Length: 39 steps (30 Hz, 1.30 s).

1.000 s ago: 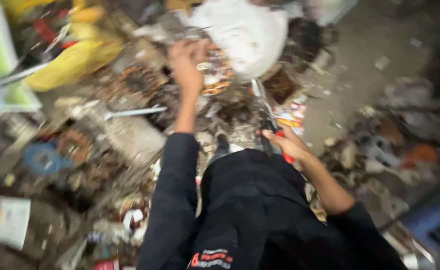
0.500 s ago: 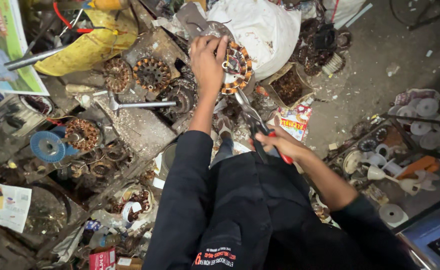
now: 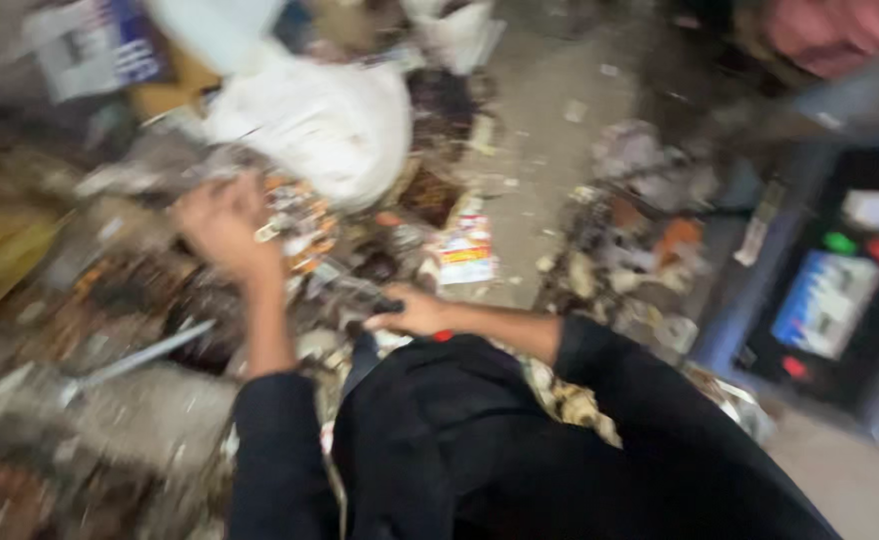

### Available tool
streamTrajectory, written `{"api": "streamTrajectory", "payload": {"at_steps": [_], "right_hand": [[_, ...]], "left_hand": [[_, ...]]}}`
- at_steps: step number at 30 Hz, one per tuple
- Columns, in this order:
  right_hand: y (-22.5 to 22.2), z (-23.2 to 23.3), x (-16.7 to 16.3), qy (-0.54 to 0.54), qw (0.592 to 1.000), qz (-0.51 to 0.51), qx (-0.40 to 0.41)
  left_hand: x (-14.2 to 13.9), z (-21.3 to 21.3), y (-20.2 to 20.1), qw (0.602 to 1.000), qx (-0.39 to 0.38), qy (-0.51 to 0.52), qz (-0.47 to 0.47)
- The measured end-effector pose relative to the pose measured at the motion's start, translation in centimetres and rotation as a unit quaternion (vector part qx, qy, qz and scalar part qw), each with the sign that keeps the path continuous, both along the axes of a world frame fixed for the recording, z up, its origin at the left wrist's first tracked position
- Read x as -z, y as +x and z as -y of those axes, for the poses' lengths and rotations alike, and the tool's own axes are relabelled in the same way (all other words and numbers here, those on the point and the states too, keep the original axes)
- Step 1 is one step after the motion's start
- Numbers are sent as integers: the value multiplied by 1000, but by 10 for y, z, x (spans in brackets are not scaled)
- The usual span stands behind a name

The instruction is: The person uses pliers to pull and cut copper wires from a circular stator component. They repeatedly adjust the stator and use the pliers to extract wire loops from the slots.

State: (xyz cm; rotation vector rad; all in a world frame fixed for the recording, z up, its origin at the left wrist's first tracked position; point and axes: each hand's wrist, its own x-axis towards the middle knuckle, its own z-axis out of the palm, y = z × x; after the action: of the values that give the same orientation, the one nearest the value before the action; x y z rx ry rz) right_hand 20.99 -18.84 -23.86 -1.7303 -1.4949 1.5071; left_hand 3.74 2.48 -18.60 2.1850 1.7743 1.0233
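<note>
The picture is blurred by motion. My left hand (image 3: 222, 225) is raised over a pile of scrap and grips a round motor winding (image 3: 298, 222) with orange-copper coils. My right hand (image 3: 415, 312) is lower, near my black-clothed lap, closed around a cutting tool (image 3: 375, 298) with a red handle. The tool's dark metal end points left toward the winding, and a small gap seems to separate them. Both sleeves are black.
A big white sack (image 3: 325, 120) lies just behind the winding. A long metal rod (image 3: 145, 355) and more coil scrap sit at the left. A printed packet (image 3: 465, 255) lies on the grey floor. A black machine (image 3: 830, 290) with coloured buttons stands at the right.
The view has swung to the right and blurred, bringing the black machine into sight. Both hands keep their hold; the right hand has drawn nearer the left.
</note>
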Motion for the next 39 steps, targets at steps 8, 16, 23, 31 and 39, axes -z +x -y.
{"api": "streamTrajectory", "payload": {"at_steps": [8,16,23,31,39], "right_hand": [[-26,0,-35,16,992,77,101],[21,6,-24,78,997,2,16],[64,41,4,68,971,40,224],[108,68,2,-149,823,-172,521],[113,82,-8,-172,802,-242,518]], "left_hand": [[-4,-5,10,999,5,-30,15],[-1,-1,6,999,37,6,0],[3,-4,5,999,34,-26,27],[-4,1,9,999,4,-48,23],[-5,13,4,985,-119,-103,65]]}}
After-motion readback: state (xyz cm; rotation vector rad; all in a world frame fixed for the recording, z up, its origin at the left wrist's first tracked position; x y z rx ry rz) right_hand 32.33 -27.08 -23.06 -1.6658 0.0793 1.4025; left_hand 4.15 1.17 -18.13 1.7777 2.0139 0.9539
